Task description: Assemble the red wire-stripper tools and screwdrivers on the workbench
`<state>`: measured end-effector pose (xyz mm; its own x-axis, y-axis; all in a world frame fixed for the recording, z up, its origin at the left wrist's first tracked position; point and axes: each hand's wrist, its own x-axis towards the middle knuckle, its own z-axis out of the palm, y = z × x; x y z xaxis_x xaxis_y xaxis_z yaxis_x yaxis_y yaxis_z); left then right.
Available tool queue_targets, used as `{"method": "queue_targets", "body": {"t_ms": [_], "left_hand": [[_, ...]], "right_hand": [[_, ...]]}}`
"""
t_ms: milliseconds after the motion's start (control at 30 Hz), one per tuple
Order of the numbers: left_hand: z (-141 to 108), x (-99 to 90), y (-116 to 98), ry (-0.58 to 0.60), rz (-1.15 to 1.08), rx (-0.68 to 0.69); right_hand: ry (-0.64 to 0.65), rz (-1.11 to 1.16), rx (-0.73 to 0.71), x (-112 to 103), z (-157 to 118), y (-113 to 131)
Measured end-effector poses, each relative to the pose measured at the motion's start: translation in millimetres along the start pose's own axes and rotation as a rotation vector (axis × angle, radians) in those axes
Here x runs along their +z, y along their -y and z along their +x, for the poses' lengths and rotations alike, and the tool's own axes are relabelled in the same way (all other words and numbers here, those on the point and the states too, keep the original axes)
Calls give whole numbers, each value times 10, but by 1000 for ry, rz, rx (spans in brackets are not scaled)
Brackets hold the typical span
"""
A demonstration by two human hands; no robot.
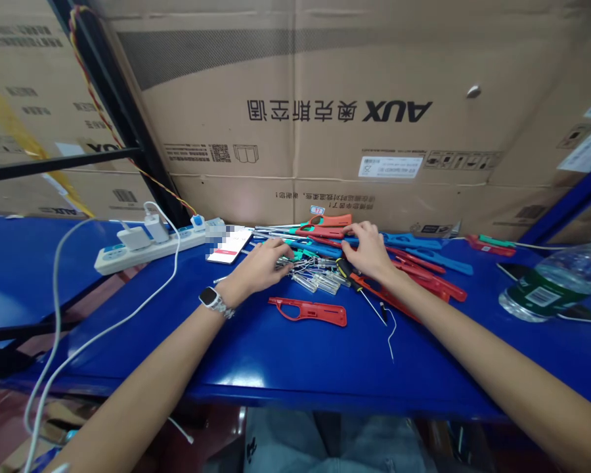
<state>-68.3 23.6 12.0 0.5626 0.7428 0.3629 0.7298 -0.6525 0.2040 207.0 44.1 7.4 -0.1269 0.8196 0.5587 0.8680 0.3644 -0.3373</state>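
Over the left side of a pile of small clear and metal parts [325, 281] is my left hand [263, 266], its fingers curled down; what its fingertips touch is too small to tell. My right hand [367, 251] rests at the red and blue lighter casings, its fingers bent and apart at a blue casing [325, 248]. Below the pile a red casing half [320, 312] lies flat on the blue table [256, 355]. A screwdriver with a yellow and black handle [349, 274] lies beside my right hand, and a small black part with a white wire [391, 335] is near its tip.
A white power strip [128, 256] with chargers and cables lies at the left, next to a phone [229, 244]. At the right stand a plastic bottle [546, 289] and a red and green piece [491, 245]. A large cardboard box [217, 85] forms the back.
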Motion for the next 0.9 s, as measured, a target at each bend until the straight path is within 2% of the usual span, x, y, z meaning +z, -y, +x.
{"method": "queue_targets", "body": {"t_ms": [67,133,200,267,367,567,667,767,900], "left_hand": [[-67,-40,72,-5,-42,-6],[-111,-86,120,11,-77,-12],[-134,-118,140,39,-95,-19],[-144,-135,145,67,-102,-22],[-159,-154,170,83,-101,-37],[-213,-219,267,154,-45,-158],[-239,-234,275,109,19,-220],[-252,-243,295,81,81,-290],[-237,-254,332,161,113,-291]], "right_hand": [[30,30,-132,-58,-67,122],[155,21,-251,-96,-139,254],[265,2,-322,-103,-202,372],[316,-6,-355,-85,-245,463],[331,-9,-367,-34,-270,559],[378,-66,-368,108,-244,684],[363,-67,-351,161,-238,704],[332,-18,-302,174,-241,693],[291,115,-218,141,-237,659]]}}
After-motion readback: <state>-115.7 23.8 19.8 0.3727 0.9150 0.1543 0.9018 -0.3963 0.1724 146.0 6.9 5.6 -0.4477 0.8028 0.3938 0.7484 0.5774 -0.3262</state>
